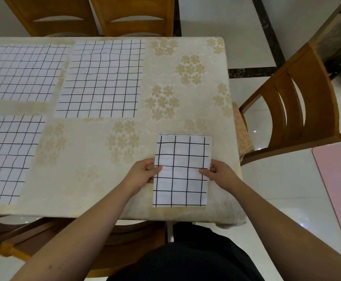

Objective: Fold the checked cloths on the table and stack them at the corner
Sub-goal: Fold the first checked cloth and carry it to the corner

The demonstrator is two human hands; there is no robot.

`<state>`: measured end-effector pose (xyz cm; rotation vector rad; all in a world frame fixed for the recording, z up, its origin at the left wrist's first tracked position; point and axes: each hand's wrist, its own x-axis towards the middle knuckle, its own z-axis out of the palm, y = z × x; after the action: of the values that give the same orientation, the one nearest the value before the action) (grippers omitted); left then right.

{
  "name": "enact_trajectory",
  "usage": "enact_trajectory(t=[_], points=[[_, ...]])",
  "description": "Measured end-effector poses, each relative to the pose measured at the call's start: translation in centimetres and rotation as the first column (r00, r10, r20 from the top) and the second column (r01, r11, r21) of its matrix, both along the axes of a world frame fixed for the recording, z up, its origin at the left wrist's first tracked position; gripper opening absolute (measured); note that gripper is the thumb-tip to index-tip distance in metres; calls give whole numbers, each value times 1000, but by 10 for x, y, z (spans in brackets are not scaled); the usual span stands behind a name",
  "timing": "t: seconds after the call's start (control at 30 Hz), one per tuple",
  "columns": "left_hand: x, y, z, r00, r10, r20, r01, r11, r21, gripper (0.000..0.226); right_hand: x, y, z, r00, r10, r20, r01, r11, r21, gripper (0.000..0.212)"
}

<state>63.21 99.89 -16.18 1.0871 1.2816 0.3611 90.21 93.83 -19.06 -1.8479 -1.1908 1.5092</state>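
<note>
Folded cloth sits at the near right corner of the worktop, lying flat, long side running near-to-far. White fabric, thin black grid lines, edges fairly square; the far right corner looks slightly rounded where the layers meet. Faint horizontal ribbing shows in the weave.

My left hand pinches its left edge about midway, thumb on top, other fingers tucked under the cloth. My right hand pinches the right edge at the same height, thumb on top too. Both sets of fingers closed on the cloth.

Three more checked cloths still lie unfolded, spread flat:
- far middle cloth, the biggest in view, grid a bit wavy
- far left cloth, cut off by the left edge of the frame
- near left cloth, also cut off at the left

They sit just beside one another with strips of worktop between them, well apart from the folded one.

Worktop has a cream covering with a pale gold flower print. Wooden chair stands at the right end, two more chairs at the far side.
</note>
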Motion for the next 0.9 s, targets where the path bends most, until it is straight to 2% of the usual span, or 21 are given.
enact_trajectory(t=[0.07,0.13,0.2,0.27,0.33,0.43,0.53,0.7,0.77,0.9], points=[[-1,0,-1,1000,-4,9,4,1000,5,5,-1,0,2,999,1,39,-2,1000,29,19],[-2,0,-1,1000,-6,8,6,1000,3,8,-2,1,3,999,-9,51,6,998,57,14],[-6,1,-5,1000,-26,12,26,1000,1,16,-1,0,4,1000,-15,17,13,997,80,12],[-9,2,-7,999,-34,17,34,999,-1,15,-1,-2,5,998,-35,-48,39,995,88,16],[-11,2,-7,998,-19,55,21,999,-24,13,-1,-4,5,986,-93,-139,102,993,63,20],[-13,1,-9,995,23,97,-17,998,-58,36,-1,-4,6,973,-152,-176,158,987,18,22],[-15,3,-11,990,79,116,-68,993,-93,25,1,-4,5,963,-189,-193,194,981,4,29],[-14,5,-16,973,142,184,-99,969,-227,24,-2,-2,1,888,-333,-316,300,942,-151,25],[-13,4,-20,983,107,150,-78,979,-187,21,-1,-2,-7,862,-363,-355,310,930,-197,25],[-14,0,-34,995,39,92,-33,997,-67,23,-6,-8,-21,927,-280,-249,247,956,-156,39]])
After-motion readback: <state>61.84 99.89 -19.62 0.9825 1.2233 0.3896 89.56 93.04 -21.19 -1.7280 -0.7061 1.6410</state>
